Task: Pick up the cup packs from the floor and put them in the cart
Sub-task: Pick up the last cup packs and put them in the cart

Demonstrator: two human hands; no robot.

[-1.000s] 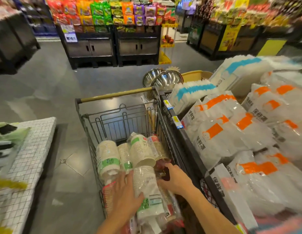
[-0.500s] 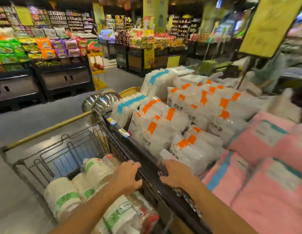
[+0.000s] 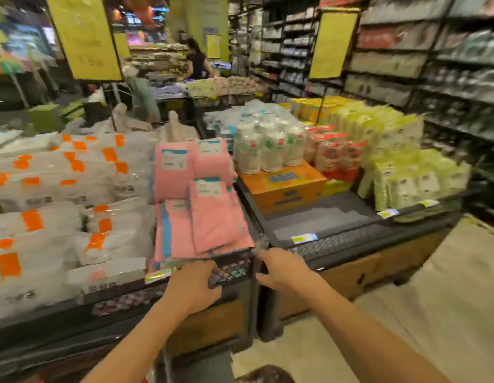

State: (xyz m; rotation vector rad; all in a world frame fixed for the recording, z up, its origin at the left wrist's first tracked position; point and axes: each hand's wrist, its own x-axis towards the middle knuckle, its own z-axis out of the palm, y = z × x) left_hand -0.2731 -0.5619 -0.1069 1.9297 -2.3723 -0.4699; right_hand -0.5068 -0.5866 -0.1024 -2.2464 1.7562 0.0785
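The cart is out of view. My left hand (image 3: pixel 193 286) hovers at the front edge of a black display bin (image 3: pixel 234 272), fingers loosely spread and holding nothing. Just to its right, my right hand (image 3: pixel 281 268) is also empty, fingers apart, near the gap between two bins. Several wrapped cup packs (image 3: pixel 268 150) stand upright on an orange box (image 3: pixel 284 186) on the right-hand bin, beyond both hands. A blurred brown round thing (image 3: pixel 265 375) lies on the floor at the bottom edge; I cannot tell what it is.
Pink cloth packs (image 3: pixel 209 214) and white packs with orange labels (image 3: pixel 60 194) fill the left bin. Yellow-green packs (image 3: pixel 400 167) sit far right. Tall shelves (image 3: pixel 433 64) line the right aisle over beige floor (image 3: pixel 447 286). A person (image 3: pixel 197 60) stands far back.
The view has swung right, away from the cart, which has left the frame. Both hands came off the cup packs in the cart and are now empty before the display bins.
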